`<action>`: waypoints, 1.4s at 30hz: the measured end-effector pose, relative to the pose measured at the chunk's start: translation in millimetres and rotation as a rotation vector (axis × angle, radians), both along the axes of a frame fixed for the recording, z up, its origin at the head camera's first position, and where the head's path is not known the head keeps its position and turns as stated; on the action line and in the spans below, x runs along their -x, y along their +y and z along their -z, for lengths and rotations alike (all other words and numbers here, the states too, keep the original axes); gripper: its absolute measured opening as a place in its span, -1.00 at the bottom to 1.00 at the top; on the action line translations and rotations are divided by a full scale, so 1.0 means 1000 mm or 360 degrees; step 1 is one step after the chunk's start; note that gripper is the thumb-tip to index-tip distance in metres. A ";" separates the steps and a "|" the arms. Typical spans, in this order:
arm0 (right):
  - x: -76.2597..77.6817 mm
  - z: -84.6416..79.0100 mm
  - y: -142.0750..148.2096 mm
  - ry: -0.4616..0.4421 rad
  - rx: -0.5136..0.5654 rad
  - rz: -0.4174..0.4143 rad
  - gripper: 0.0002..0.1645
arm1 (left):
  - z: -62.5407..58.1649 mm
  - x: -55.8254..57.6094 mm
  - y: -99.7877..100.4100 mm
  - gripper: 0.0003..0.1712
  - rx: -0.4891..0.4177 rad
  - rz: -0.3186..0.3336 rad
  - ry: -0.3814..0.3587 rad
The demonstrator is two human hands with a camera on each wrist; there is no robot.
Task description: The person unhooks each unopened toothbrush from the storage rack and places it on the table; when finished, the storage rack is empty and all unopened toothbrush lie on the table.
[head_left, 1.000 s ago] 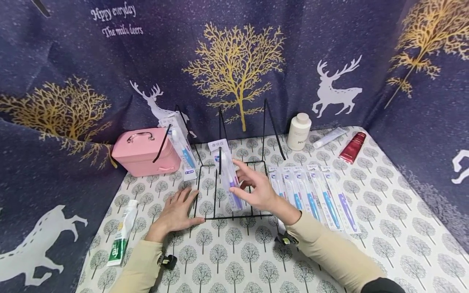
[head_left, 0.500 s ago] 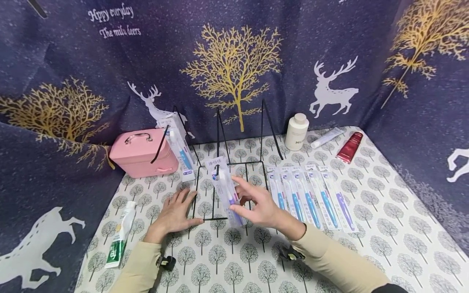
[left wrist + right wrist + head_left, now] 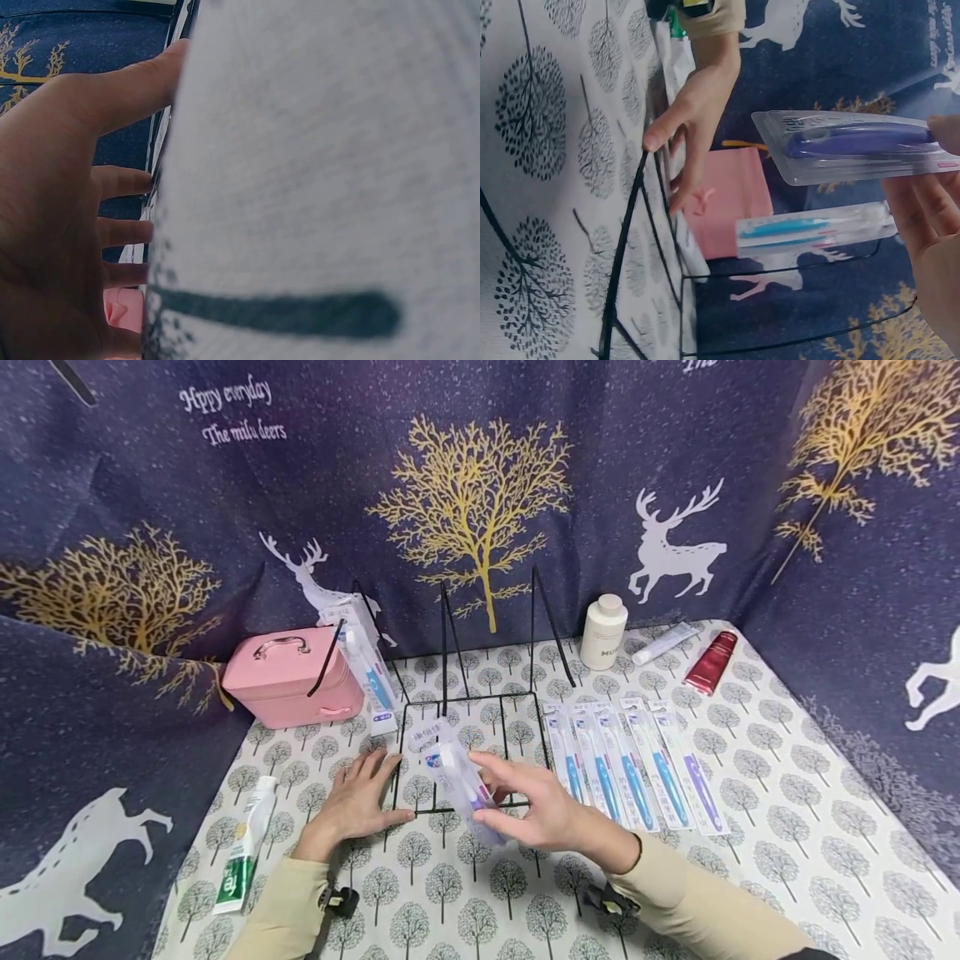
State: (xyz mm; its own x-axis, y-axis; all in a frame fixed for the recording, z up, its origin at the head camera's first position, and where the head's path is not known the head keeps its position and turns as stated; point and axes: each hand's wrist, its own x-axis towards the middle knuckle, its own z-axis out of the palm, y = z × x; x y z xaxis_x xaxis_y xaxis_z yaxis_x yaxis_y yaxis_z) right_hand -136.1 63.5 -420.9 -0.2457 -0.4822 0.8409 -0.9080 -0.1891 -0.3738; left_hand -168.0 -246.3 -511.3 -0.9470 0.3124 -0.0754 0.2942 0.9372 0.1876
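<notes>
The right hand (image 3: pixel 534 803) pinches the packaged toothbrush (image 3: pixel 457 777), its long axis slanting away and leftward near the middle hook (image 3: pixel 444 668) of the rack (image 3: pixel 495 697), which the spread left hand (image 3: pixel 354 802) touches.

The tablecloth (image 3: pixel 540 889) is white with dark trees; the case (image 3: pixel 296 681) at its far left corner is pink, the tube (image 3: pixel 711 664) by its far right corner red, the wire rack (image 3: pixel 444 672) black, the held toothbrush (image 3: pixel 859 139) purple.

Wire rack (image 3: pixel 504 727): clock centre
Hanging toothbrushes (image 3: pixel 369 672): 10 o'clock, on rack
Case (image 3: pixel 288 687): 10 o'clock, farther out
Toothbrush row (image 3: pixel 630 770): 3 o'clock
Bottle (image 3: pixel 603 633): 2 o'clock, behind row
Toothpaste tube (image 3: pixel 246 845): 8 o'clock
</notes>
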 end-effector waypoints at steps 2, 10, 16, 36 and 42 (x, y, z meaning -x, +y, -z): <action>-0.005 -0.007 0.003 0.0003 -0.0002 -0.0024 -0.16 | 0.000 0.000 0.000 0.20 0.0004 0.0000 0.0000; -0.014 -0.036 0.034 0.0090 0.0088 -0.0033 -0.21 | -0.003 -0.001 0.002 0.19 -0.0003 -0.0002 0.0010; -0.016 -0.057 0.063 0.0212 0.0155 0.0048 -0.26 | -0.003 -0.001 0.001 0.18 0.0004 0.0006 0.0006; 0.002 -0.048 0.179 -0.0634 0.0259 0.0597 -0.16 | 0.000 -0.002 0.000 0.18 0.0000 0.0003 -0.0004; 0.004 -0.037 0.199 -0.0763 -0.0113 0.1162 -0.15 | -0.001 -0.001 0.001 0.18 -0.0002 -0.0001 -0.0006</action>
State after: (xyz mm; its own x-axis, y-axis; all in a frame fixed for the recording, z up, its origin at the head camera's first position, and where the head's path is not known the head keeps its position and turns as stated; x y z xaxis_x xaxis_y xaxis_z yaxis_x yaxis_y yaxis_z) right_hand -139.8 262.2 -383.6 -0.8327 -0.1134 0.5419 -0.5351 0.4163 -0.7351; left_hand -167.0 -245.6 -510.4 -0.9470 0.3116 -0.0784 0.2926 0.9372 0.1899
